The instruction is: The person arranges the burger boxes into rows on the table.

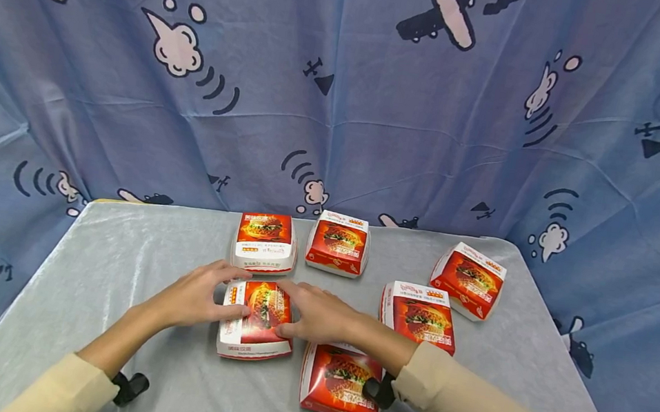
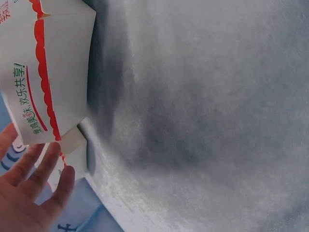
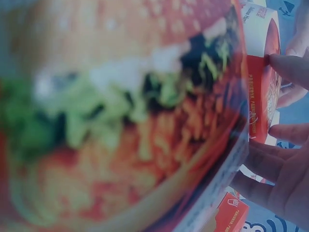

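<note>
Left fingers: the left hand (image 1: pixel 202 297) is spreading its fingers loosely, clenching nothing; its thumb is lying on the white band of the lid.
Right fingers: the right hand (image 1: pixel 322 313) is extending thumb and forefinger apart, both touching the box's right side without curling round it; how firmly they are pressing is hard to tell, since a blurred box is filling much of the right wrist view.
Burger box between the hands: this red-and-white box (image 1: pixel 268 304) is sitting closed on the table, left of the middle, its burger picture turned sideways and its white band facing left.
Wrists: black straps or mounts (image 1: pixel 130 388) are showing by both cuffs, and beige sleeves (image 1: pixel 485 407) are covering the forearms.
Under the right forearm: a near box (image 1: pixel 342 385) is lying partly covered, while a middle box (image 1: pixel 421 312) is showing just beyond the arm.
Far row: a back-left box (image 1: pixel 264 243) is standing just behind the handled one, its white band facing the person; a back-centre box (image 1: pixel 338 243) is standing beside it.
Far right: an outer box (image 1: pixel 469 280) is lying slightly turned.
Table: grey cloth (image 1: pixel 174 248) is covering it.
Backdrop: a blue curtain (image 1: pixel 258 85) is hanging behind, showing planes and clouds.
</note>
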`<act>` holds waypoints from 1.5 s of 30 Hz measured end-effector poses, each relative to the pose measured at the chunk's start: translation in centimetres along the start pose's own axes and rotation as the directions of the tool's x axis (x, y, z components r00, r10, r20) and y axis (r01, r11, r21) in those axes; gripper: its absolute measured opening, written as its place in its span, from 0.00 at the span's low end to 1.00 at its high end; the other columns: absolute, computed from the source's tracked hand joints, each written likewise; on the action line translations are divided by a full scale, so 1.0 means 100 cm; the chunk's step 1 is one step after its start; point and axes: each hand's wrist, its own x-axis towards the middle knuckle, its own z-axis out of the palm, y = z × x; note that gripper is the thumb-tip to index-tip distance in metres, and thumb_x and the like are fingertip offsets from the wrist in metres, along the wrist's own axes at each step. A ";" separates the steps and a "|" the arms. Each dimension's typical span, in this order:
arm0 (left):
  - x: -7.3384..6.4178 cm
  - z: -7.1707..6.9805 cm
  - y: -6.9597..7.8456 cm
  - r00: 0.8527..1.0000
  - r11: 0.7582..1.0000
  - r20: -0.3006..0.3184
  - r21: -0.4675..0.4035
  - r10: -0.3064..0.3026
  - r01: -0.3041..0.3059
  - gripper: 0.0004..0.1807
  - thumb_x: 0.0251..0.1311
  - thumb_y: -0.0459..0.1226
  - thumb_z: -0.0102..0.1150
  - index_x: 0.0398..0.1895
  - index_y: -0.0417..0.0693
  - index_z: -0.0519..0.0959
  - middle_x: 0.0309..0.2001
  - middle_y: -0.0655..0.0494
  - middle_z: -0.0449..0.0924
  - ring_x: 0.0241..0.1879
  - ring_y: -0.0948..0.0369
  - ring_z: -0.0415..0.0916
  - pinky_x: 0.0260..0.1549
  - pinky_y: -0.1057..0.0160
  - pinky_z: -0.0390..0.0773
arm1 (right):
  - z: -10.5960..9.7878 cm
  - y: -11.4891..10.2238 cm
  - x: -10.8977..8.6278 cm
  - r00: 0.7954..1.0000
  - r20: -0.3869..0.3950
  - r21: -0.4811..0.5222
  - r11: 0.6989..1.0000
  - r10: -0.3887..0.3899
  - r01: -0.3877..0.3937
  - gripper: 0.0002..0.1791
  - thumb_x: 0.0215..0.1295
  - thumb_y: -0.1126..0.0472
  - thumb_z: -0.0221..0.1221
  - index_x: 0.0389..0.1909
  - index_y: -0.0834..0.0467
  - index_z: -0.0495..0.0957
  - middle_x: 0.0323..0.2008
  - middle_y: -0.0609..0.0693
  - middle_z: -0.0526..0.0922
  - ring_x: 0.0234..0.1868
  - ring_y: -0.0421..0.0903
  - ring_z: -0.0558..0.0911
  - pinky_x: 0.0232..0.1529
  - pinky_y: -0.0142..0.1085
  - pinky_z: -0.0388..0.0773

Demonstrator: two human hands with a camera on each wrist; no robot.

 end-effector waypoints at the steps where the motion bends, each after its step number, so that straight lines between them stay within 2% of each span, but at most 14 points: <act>1: 0.000 0.000 0.000 1.000 1.000 -0.001 -0.012 0.017 -0.017 0.35 0.54 0.57 0.69 0.63 0.50 0.78 0.57 0.52 0.77 0.55 0.53 0.76 0.51 0.45 0.77 | 0.000 0.000 0.000 1.000 0.005 -0.002 1.000 0.000 0.000 0.43 0.62 0.48 0.67 0.75 0.55 0.61 0.64 0.57 0.74 0.63 0.52 0.74 0.61 0.49 0.72; 4: 0.001 0.001 0.001 0.998 0.997 0.008 -0.053 0.059 -0.059 0.33 0.57 0.51 0.69 0.64 0.47 0.77 0.63 0.48 0.75 0.62 0.49 0.72 0.58 0.41 0.72 | -0.002 0.000 0.000 1.000 0.020 -0.005 1.000 -0.006 0.006 0.43 0.63 0.48 0.66 0.75 0.54 0.60 0.64 0.56 0.74 0.61 0.50 0.75 0.59 0.48 0.73; 6: 0.001 0.000 0.002 0.997 0.994 0.021 -0.073 0.079 -0.077 0.32 0.57 0.49 0.70 0.64 0.46 0.77 0.63 0.48 0.76 0.64 0.48 0.71 0.59 0.41 0.70 | -0.002 0.000 -0.001 0.999 0.031 -0.001 1.000 -0.010 0.010 0.42 0.64 0.49 0.66 0.76 0.54 0.60 0.64 0.55 0.74 0.57 0.48 0.76 0.58 0.47 0.74; 10: 0.001 0.000 0.003 0.997 0.995 0.036 -0.068 0.075 -0.072 0.31 0.56 0.48 0.71 0.62 0.47 0.78 0.60 0.53 0.79 0.60 0.53 0.74 0.58 0.44 0.72 | -0.003 0.000 -0.001 0.999 0.037 0.016 1.000 -0.024 0.023 0.42 0.65 0.50 0.65 0.76 0.54 0.58 0.61 0.54 0.75 0.49 0.46 0.75 0.51 0.43 0.75; 13: 0.001 0.000 0.003 0.998 0.997 0.026 -0.039 0.063 -0.062 0.32 0.55 0.50 0.72 0.62 0.47 0.78 0.57 0.55 0.80 0.56 0.56 0.76 0.56 0.47 0.75 | -0.003 0.000 -0.001 0.999 0.031 0.014 0.999 -0.045 0.044 0.43 0.64 0.51 0.66 0.76 0.55 0.59 0.59 0.53 0.75 0.48 0.45 0.75 0.49 0.41 0.74; 19: 0.001 0.000 0.004 0.999 0.999 0.009 0.008 0.045 -0.045 0.38 0.52 0.56 0.72 0.63 0.47 0.77 0.57 0.52 0.79 0.53 0.56 0.77 0.51 0.48 0.77 | -0.003 -0.001 0.000 0.997 0.053 -0.022 0.998 -0.061 0.062 0.41 0.61 0.56 0.68 0.74 0.56 0.62 0.60 0.54 0.76 0.50 0.45 0.76 0.53 0.40 0.75; 24: 0.000 0.002 0.004 0.998 0.998 0.019 0.010 0.062 -0.062 0.39 0.53 0.55 0.71 0.68 0.52 0.74 0.63 0.49 0.74 0.60 0.52 0.74 0.55 0.45 0.75 | -0.004 0.000 0.000 0.997 0.058 -0.035 0.998 -0.054 0.056 0.38 0.63 0.58 0.67 0.73 0.54 0.64 0.63 0.53 0.75 0.57 0.45 0.75 0.59 0.44 0.73; 26: 0.000 0.002 0.003 0.996 0.997 0.027 -0.007 0.080 -0.080 0.39 0.54 0.53 0.70 0.69 0.53 0.72 0.65 0.49 0.73 0.62 0.51 0.72 0.57 0.44 0.73 | -0.004 0.000 0.001 0.997 0.057 -0.037 0.998 -0.057 0.059 0.38 0.64 0.59 0.66 0.73 0.54 0.64 0.63 0.52 0.75 0.54 0.44 0.75 0.57 0.42 0.74; 30: 0.001 0.004 0.002 0.994 0.994 0.048 -0.033 0.102 -0.100 0.37 0.56 0.52 0.69 0.69 0.54 0.72 0.65 0.52 0.73 0.61 0.54 0.72 0.57 0.45 0.74 | -0.005 0.001 0.002 0.997 0.051 -0.030 0.998 -0.058 0.060 0.37 0.64 0.61 0.65 0.73 0.54 0.64 0.59 0.49 0.77 0.44 0.43 0.74 0.47 0.38 0.73; 33: 0.001 0.005 0.001 0.993 0.994 0.052 -0.031 0.102 -0.100 0.36 0.56 0.51 0.69 0.68 0.54 0.73 0.64 0.54 0.74 0.60 0.56 0.73 0.57 0.47 0.74 | -0.004 0.003 0.003 0.997 0.048 -0.018 0.998 -0.059 0.060 0.36 0.64 0.61 0.64 0.73 0.55 0.65 0.57 0.48 0.77 0.43 0.43 0.74 0.45 0.37 0.72; 37: 0.000 0.004 0.003 0.996 0.996 0.037 -0.009 0.086 -0.086 0.36 0.55 0.53 0.70 0.67 0.54 0.74 0.62 0.56 0.76 0.59 0.57 0.74 0.56 0.47 0.75 | -0.003 0.003 0.003 0.997 0.032 -0.019 0.997 -0.071 0.071 0.35 0.66 0.60 0.63 0.73 0.55 0.65 0.61 0.50 0.77 0.48 0.44 0.75 0.52 0.40 0.74; 41: -0.001 0.003 0.004 0.999 0.999 0.028 0.005 0.038 -0.038 0.37 0.52 0.56 0.71 0.65 0.57 0.75 0.61 0.57 0.76 0.57 0.57 0.75 0.55 0.48 0.75 | -0.002 0.002 0.002 0.995 0.022 -0.017 0.995 -0.101 0.102 0.35 0.66 0.59 0.63 0.72 0.57 0.65 0.63 0.53 0.75 0.55 0.44 0.75 0.60 0.42 0.72; 45: -0.001 0.003 0.004 1.000 1.000 0.022 -0.013 0.021 -0.021 0.31 0.58 0.55 0.67 0.64 0.56 0.75 0.61 0.57 0.76 0.55 0.55 0.76 0.54 0.48 0.76 | -0.001 0.001 0.002 0.993 0.042 -0.008 0.994 -0.107 0.108 0.34 0.66 0.57 0.63 0.72 0.59 0.66 0.64 0.54 0.74 0.58 0.44 0.74 0.62 0.43 0.71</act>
